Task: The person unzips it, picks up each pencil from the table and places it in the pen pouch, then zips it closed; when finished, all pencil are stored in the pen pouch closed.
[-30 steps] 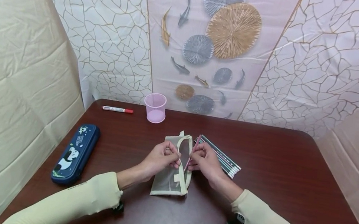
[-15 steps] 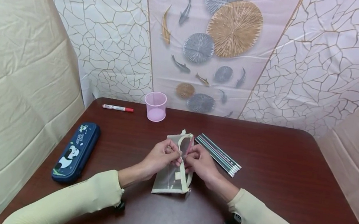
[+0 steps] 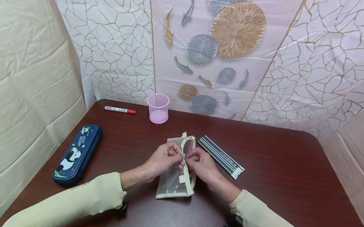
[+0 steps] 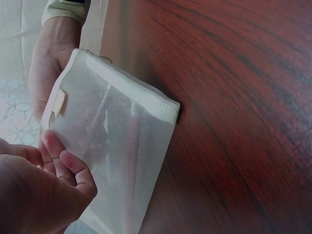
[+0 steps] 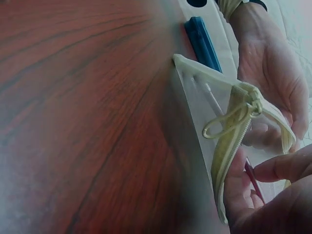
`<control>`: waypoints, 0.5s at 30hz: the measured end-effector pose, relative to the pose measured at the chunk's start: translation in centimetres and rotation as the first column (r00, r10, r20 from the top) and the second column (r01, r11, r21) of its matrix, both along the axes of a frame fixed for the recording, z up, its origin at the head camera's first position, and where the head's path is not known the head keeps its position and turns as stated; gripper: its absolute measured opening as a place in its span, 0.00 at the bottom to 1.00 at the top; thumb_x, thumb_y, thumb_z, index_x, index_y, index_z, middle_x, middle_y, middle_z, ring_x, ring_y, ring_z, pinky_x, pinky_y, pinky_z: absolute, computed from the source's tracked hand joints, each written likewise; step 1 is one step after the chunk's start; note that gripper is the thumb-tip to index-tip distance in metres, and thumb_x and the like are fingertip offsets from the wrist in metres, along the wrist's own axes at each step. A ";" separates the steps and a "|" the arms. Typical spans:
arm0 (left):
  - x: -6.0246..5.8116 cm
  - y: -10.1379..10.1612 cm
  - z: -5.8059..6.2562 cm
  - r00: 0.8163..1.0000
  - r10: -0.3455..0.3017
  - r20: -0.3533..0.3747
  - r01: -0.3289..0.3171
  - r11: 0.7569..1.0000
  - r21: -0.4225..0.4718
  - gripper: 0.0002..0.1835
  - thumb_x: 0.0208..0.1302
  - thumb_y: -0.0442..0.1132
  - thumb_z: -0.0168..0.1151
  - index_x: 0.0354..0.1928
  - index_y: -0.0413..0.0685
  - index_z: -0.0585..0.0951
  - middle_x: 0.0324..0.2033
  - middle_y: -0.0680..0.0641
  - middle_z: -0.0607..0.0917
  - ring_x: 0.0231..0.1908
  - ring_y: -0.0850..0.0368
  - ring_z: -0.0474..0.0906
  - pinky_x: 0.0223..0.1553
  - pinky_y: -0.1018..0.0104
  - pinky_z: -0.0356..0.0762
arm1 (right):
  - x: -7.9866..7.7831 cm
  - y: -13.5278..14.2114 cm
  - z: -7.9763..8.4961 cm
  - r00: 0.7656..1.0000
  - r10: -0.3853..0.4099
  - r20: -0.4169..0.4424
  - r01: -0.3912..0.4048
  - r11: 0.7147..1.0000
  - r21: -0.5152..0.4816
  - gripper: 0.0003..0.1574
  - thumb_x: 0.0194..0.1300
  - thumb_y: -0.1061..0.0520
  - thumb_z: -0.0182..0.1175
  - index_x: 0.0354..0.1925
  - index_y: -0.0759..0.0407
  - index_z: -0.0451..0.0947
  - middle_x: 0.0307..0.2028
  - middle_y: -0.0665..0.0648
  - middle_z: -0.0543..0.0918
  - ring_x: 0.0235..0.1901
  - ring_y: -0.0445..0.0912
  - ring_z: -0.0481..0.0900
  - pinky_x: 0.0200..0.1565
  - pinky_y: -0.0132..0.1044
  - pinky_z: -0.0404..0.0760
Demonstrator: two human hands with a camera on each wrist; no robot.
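A cream-edged mesh pencil pouch (image 3: 173,186) stands at the middle of the table, its zipped mouth spread apart. My left hand (image 3: 162,160) pinches one edge of that mouth. At the opposite side, the fingers of my right hand (image 3: 206,166) reach into the opening and pinch a slim pink pencil (image 5: 252,178). Most of the pencil is hidden behind the hand and mesh. A reddish streak shows through the pouch wall (image 4: 92,126) in the left wrist view. The zipper pull (image 5: 222,127) with its cord loop hangs at one end of the mouth.
Several striped pencils (image 3: 221,157) lie in a row right of the pouch. A blue panda pencil case (image 3: 77,153) rests at the left. Towards the back edge are a pink mesh cup (image 3: 158,108) and a red-capped marker (image 3: 119,110).
My right hand has moved left and down into the pouch mouth with the pink pencil, which now shows far less. The left hand keeps its pinch; the pouch has shifted slightly.
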State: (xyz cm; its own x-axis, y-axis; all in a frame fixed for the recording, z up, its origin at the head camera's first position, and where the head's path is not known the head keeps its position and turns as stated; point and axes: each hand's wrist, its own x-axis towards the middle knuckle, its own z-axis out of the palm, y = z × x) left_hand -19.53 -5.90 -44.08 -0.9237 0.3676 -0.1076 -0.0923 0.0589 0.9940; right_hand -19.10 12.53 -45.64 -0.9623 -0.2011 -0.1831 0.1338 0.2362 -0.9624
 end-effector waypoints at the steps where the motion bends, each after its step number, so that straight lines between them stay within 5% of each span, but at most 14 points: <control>1: 0.0 0.0 0.0 1.000 -0.005 -0.003 0.005 1.000 -0.002 0.07 0.70 0.30 0.59 0.46 0.35 0.73 0.28 0.49 0.89 0.29 0.62 0.86 0.39 0.68 0.86 | -0.1 -0.1 0.0 1.000 0.002 0.001 -0.002 1.000 0.007 0.15 0.67 0.66 0.56 0.51 0.69 0.74 0.35 0.57 0.87 0.28 0.41 0.84 0.32 0.39 0.86; 9: 0.0 -0.3 -0.1 1.000 -0.013 -0.011 0.013 1.000 -0.002 0.07 0.71 0.30 0.59 0.46 0.36 0.73 0.29 0.49 0.88 0.29 0.62 0.86 0.40 0.66 0.87 | -0.3 0.0 0.6 1.000 -0.012 -0.011 0.013 0.996 0.092 0.16 0.70 0.64 0.61 0.54 0.68 0.80 0.37 0.61 0.90 0.24 0.45 0.86 0.29 0.42 0.89; 15: -0.1 -0.8 0.2 1.000 0.010 -0.018 -0.010 1.000 0.004 0.06 0.72 0.31 0.61 0.44 0.37 0.74 0.29 0.50 0.88 0.29 0.62 0.86 0.39 0.67 0.87 | -0.4 1.9 1.5 0.996 -0.029 -0.083 0.033 0.999 0.039 0.19 0.72 0.62 0.63 0.57 0.70 0.78 0.44 0.71 0.88 0.32 0.51 0.91 0.31 0.46 0.91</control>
State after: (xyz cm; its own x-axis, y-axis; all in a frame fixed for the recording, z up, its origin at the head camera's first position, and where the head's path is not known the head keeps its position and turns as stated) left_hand -19.59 -6.67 -43.88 -0.9292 0.3586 -0.0893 -0.0748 0.0543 0.9957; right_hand -19.54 14.39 -44.16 -0.9801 -0.1650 -0.1105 0.0624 0.2722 -0.9602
